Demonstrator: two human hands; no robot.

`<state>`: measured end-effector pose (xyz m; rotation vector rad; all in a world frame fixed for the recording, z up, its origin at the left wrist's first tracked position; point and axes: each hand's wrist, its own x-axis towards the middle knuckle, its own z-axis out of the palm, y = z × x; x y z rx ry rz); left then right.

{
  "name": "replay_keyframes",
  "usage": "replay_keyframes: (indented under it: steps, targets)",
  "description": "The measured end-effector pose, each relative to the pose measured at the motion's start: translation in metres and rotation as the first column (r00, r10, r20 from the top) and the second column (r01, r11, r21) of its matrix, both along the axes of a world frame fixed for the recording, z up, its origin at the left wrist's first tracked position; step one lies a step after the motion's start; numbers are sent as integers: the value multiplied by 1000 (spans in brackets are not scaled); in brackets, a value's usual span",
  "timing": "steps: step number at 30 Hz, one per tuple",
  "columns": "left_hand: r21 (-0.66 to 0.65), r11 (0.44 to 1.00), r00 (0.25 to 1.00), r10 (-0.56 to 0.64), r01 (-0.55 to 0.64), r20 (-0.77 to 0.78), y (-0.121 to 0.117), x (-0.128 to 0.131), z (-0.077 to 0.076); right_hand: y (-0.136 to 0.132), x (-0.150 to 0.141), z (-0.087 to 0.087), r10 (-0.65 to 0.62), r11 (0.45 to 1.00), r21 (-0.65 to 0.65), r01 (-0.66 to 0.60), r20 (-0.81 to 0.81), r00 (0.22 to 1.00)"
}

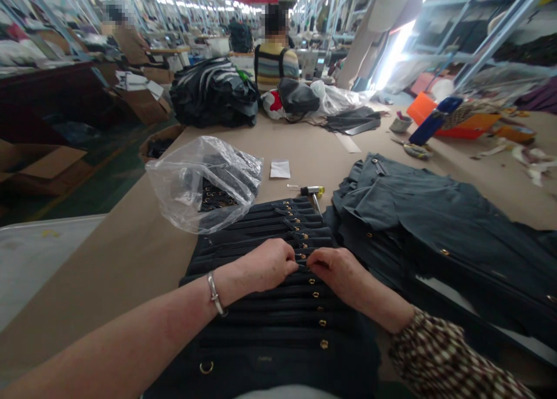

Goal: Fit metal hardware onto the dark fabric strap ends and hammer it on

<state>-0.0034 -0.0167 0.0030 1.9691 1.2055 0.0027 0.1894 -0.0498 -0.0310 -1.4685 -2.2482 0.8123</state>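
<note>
A row of dark fabric straps (pixel 278 306) with small gold buckles lies overlapped on the table in front of me. My left hand (pixel 265 265), with a metal bangle at the wrist, and my right hand (pixel 342 271) meet over one strap near the middle. Both pinch it at a gold buckle, fingers curled shut. A clear plastic bag (pixel 204 181) with more dark straps sits just beyond, to the left.
A pile of dark garments (pixel 435 225) lies to the right. A small yellow-handled tool (pixel 311 191) and a white paper slip (pixel 279 169) lie past the straps. Orange trays (pixel 465 126), black bags (pixel 213 91) and a seated person (pixel 276 57) are at the far end. Cardboard boxes stand left.
</note>
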Motion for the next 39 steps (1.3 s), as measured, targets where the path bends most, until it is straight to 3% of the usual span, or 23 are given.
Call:
replay_keyframes:
  steps: [11,20,27,30,32,34,36,39]
  targets:
    - [63,997,998,-32,35,-57,-4,-3,-1,5,-1,11,125,992,-5,-125,107,986]
    - [147,989,987,9,15,-163,-8,1,0,5,-6,-2,106,989,67,-130,290,951]
    - [117,993,992,29,-15,-119,-4,-11,2,6,-6,4,84,992,68,-103,242,967]
    - [-72,985,985,162,-157,62,-2,-12,6,4,-10,13,26,991,125,-36,80,996]
    - [-352,892,902,374,-285,216,-3,-11,9,0,-16,18,35,988,152,-20,-93,995]
    - [-567,764,785,540,-307,303,-4,-8,11,-6,-24,22,79,986,161,-42,-229,970]
    - [-650,707,702,611,-277,365,-5,-5,11,-11,-33,24,102,984,169,-55,-284,953]
    - [-688,669,623,673,-282,399,-8,-1,7,-13,-44,23,105,982,182,-52,-297,949]
